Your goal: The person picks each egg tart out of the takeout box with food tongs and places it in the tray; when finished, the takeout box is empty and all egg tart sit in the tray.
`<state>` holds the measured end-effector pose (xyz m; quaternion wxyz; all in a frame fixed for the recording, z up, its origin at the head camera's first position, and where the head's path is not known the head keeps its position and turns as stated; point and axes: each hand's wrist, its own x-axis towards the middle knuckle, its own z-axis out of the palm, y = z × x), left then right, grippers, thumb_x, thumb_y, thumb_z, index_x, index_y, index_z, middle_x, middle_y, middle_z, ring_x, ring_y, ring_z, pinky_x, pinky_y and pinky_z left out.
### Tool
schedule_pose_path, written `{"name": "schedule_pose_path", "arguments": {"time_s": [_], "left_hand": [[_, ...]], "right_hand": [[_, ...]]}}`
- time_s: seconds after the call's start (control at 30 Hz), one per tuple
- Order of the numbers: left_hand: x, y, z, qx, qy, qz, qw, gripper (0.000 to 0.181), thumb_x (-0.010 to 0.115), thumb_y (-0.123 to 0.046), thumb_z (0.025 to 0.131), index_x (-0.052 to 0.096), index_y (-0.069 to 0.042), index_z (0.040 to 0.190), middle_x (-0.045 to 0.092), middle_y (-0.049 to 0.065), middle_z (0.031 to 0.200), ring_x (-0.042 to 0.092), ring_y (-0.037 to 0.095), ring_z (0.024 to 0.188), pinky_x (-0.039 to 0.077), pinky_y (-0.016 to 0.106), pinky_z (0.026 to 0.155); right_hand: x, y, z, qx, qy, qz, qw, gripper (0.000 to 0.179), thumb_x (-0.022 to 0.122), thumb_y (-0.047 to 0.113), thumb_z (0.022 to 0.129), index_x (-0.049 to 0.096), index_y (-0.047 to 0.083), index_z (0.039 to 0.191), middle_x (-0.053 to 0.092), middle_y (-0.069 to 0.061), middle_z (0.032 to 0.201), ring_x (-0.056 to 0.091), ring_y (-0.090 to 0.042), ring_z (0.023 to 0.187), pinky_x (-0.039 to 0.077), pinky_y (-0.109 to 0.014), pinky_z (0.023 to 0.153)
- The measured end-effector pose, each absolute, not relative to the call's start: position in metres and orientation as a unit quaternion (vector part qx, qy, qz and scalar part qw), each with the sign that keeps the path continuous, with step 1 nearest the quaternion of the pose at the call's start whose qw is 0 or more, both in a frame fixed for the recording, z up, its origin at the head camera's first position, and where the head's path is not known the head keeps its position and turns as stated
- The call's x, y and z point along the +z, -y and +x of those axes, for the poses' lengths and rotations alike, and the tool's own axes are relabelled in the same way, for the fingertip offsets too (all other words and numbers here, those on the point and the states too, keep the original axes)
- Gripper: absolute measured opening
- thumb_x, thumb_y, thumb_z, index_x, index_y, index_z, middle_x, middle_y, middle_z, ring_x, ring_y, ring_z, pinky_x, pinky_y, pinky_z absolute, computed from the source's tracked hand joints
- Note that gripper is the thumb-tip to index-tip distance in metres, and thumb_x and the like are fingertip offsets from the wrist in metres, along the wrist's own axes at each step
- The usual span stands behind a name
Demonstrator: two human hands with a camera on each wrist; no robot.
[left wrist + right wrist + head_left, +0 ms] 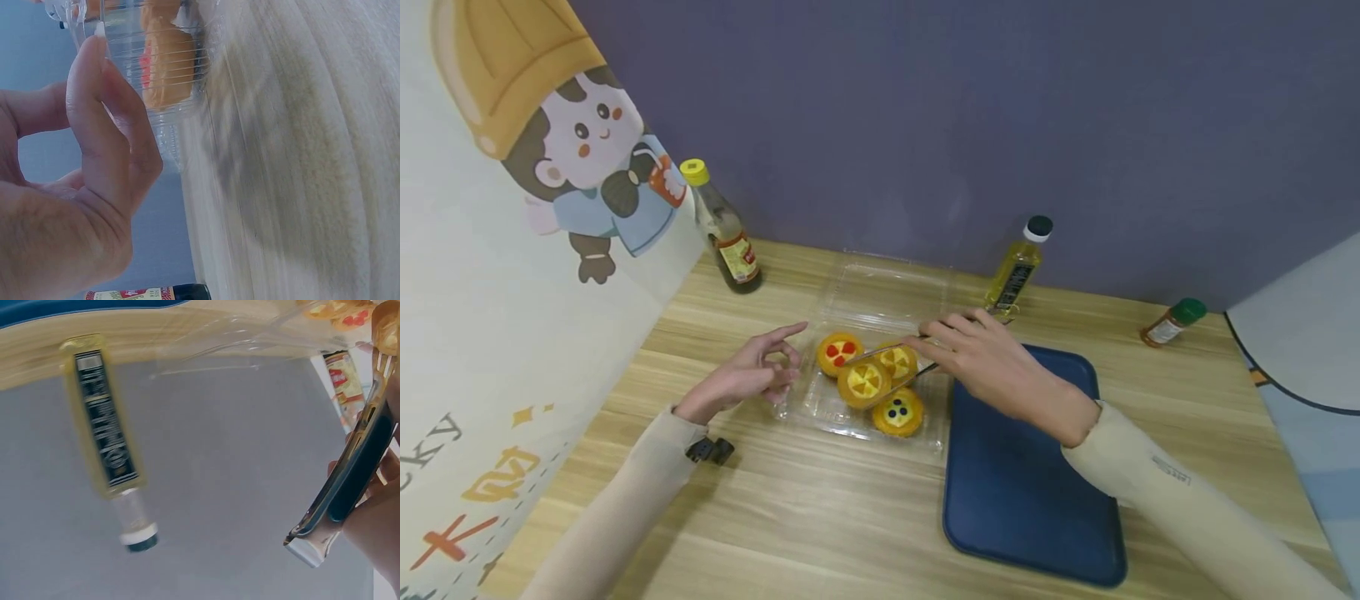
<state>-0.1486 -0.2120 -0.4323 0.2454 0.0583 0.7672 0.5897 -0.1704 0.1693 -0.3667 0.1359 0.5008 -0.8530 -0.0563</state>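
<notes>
My right hand (992,358) grips metal tongs (350,469) with dark blue handle sides. Between the tong ends is a tart (863,380) with yellow wedge-shaped topping, held over the clear plastic box (827,421). Around it in the box are a red-topped tart (838,353), another yellow-topped tart (901,360) and a tart with dark blue dots (898,413). Just left of the box hovers my left hand (756,367), index finger stretched out and the others loosely bent. In the left wrist view its fingertip is close to the clear rim; whether they touch, I cannot tell.
A blue tray (1030,492) lies right of the box, under my right forearm. Behind stand a dark sauce bottle (733,250) with a yellow cap and an oil bottle (1015,271). A green-capped jar (1172,322) is at far right. The box's lid (887,292) lies open toward the wall.
</notes>
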Motion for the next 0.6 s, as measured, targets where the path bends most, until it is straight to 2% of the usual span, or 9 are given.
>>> {"name": "schedule_pose_path", "arguments": {"time_s": [0.23,0.47,0.6], "left_hand": [[-0.436,0.216,-0.149,0.590,-0.767,0.067,0.245,0.087,0.057,0.010,0.096,0.014,-0.013,0.168,0.050,0.019,0.116,0.058,0.012,0.068,0.055,0.021,0.054],[-0.436,0.216,-0.150,0.585,-0.770,0.074,0.243,0.087,0.056,0.010,0.096,0.013,-0.012,0.168,0.050,0.019,0.116,0.059,0.013,0.068,0.058,0.024,0.054],[-0.436,0.215,-0.150,0.583,-0.772,0.074,0.243,0.086,0.056,0.010,0.096,0.014,-0.012,0.168,0.049,0.021,0.117,0.058,0.013,0.068,0.056,0.023,0.054]], "right_hand": [[-0.363,-0.205,-0.166,-0.043,0.869,0.465,0.165,0.063,0.078,0.027,0.093,0.055,0.022,0.152,0.064,-0.003,0.132,0.060,-0.027,0.116,0.052,-0.047,0.094],[-0.365,-0.251,-0.173,0.008,0.875,0.430,0.222,0.062,0.080,0.022,0.087,0.061,0.018,0.145,0.067,-0.008,0.129,0.062,-0.031,0.111,0.051,-0.050,0.086],[-0.367,-0.279,-0.176,-0.004,0.893,0.397,0.213,0.064,0.079,0.019,0.086,0.060,0.018,0.146,0.066,-0.009,0.129,0.061,-0.033,0.112,0.050,-0.050,0.082]]}}
